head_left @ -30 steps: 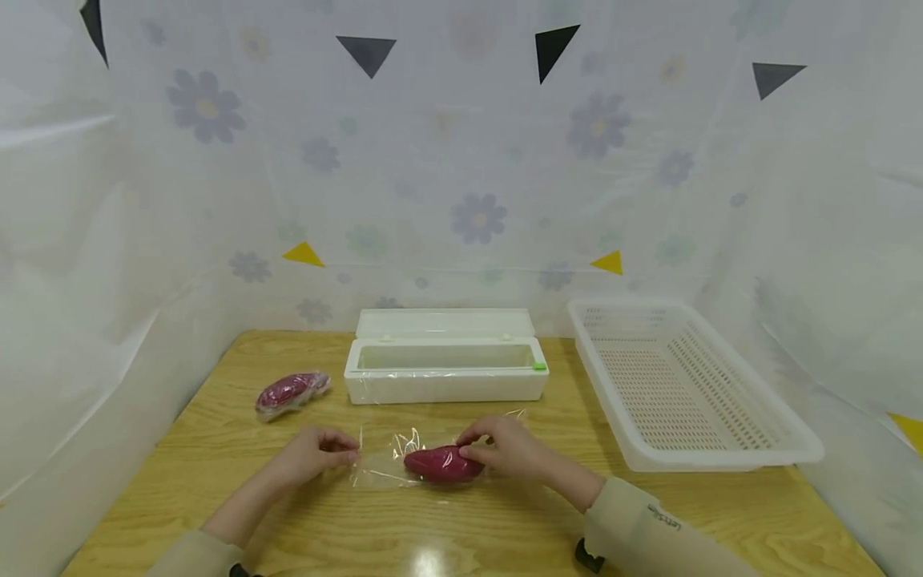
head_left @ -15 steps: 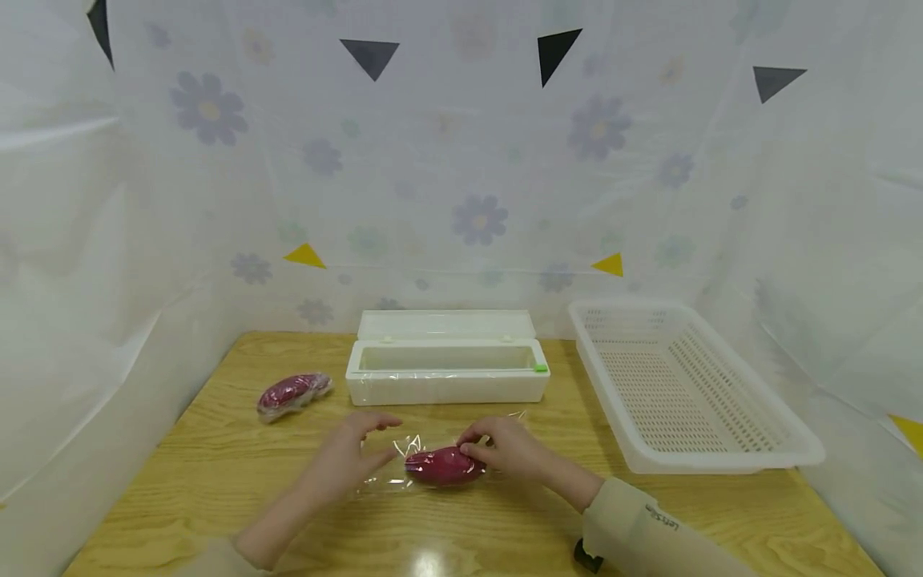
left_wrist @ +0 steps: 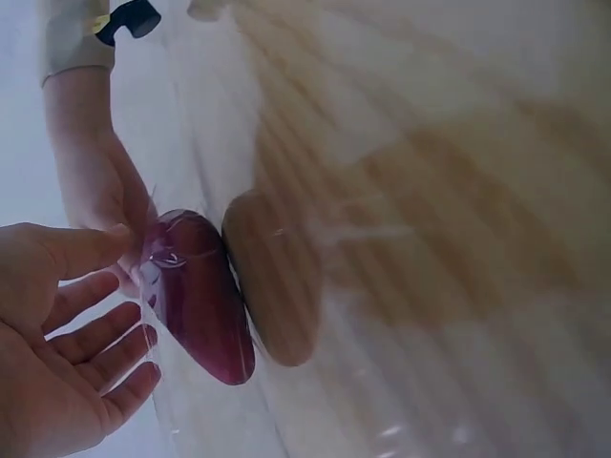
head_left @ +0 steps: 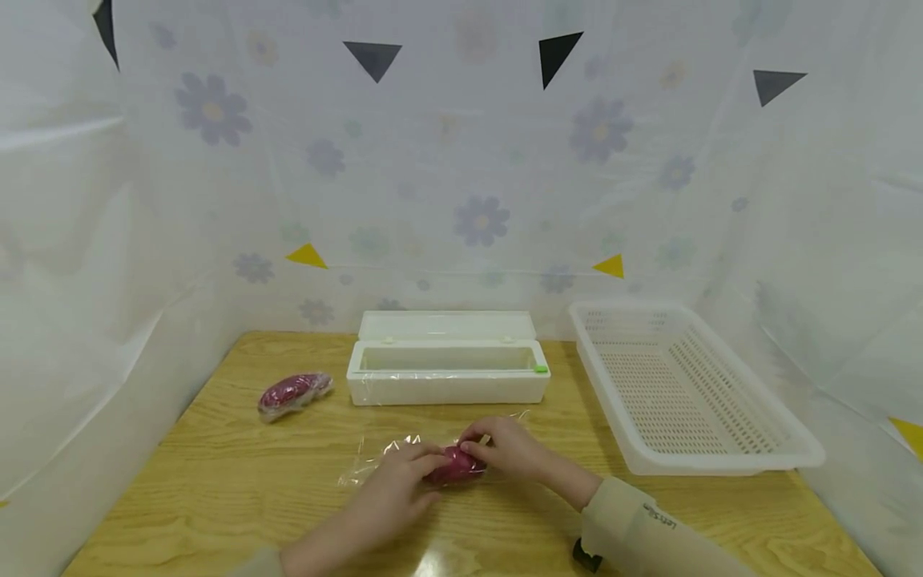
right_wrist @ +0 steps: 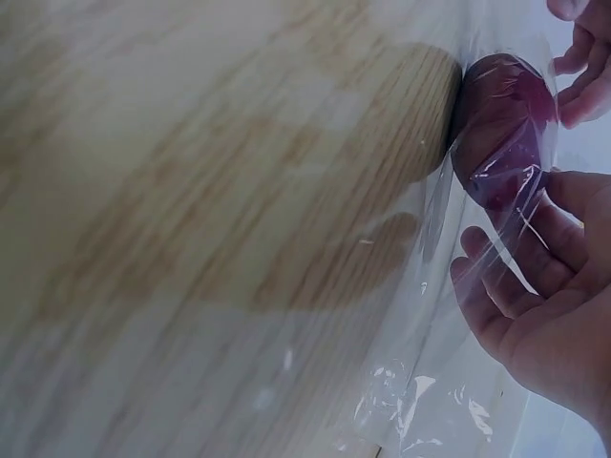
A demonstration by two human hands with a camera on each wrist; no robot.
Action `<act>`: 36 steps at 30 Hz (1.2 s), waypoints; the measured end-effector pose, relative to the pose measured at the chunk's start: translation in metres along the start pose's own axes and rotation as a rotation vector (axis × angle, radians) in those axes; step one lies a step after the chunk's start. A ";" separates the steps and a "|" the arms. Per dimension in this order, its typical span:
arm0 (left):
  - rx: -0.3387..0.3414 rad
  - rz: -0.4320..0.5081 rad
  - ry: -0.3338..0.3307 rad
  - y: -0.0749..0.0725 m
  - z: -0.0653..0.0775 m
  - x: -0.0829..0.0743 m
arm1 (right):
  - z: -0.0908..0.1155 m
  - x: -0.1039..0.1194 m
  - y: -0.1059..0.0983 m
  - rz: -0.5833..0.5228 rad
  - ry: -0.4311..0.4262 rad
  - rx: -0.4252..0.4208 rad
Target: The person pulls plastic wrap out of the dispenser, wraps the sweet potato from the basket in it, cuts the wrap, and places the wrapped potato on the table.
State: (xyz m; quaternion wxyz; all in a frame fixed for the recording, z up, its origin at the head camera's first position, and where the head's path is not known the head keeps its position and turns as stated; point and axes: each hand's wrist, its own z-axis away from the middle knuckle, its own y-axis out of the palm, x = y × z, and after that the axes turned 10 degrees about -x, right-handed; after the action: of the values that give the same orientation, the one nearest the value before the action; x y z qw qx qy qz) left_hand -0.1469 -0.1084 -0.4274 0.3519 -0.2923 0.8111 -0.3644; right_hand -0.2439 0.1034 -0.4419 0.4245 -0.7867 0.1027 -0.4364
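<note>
A purple-red sweet potato lies on clear plastic film on the table, partly hidden by my hands. My left hand is over its left end, fingers loosely bent. In the left wrist view, the fingers of the left hand are spread beside the sweet potato, not wrapped round it. My right hand is at the right end, thumb and forefinger pinching the film there. In the right wrist view, film stretches from the sweet potato across the right hand.
A white film dispenser box with its lid raised and a green slider stands behind the hands. A film-wrapped sweet potato lies at left on the wooden table. A white perforated basket stands at right.
My left hand has moved right, from the film's left edge to the sweet potato's left end. The right hand stays at the right end.
</note>
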 end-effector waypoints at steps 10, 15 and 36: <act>-0.010 -0.045 -0.024 0.009 -0.005 0.003 | -0.002 0.001 0.002 0.015 0.008 -0.005; -0.008 -0.057 -0.040 0.013 -0.011 0.008 | -0.004 0.002 0.004 0.020 -0.012 -0.023; 0.088 0.135 -0.085 0.022 -0.031 0.040 | 0.012 0.006 0.004 0.370 -0.251 -0.152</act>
State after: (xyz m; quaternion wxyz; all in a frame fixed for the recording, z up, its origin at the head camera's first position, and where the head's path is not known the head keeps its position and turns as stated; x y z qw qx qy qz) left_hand -0.1992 -0.1134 -0.4439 0.4222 -0.2361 0.7966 -0.3625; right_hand -0.2305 0.1048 -0.4445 0.4460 -0.8323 0.2241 -0.2411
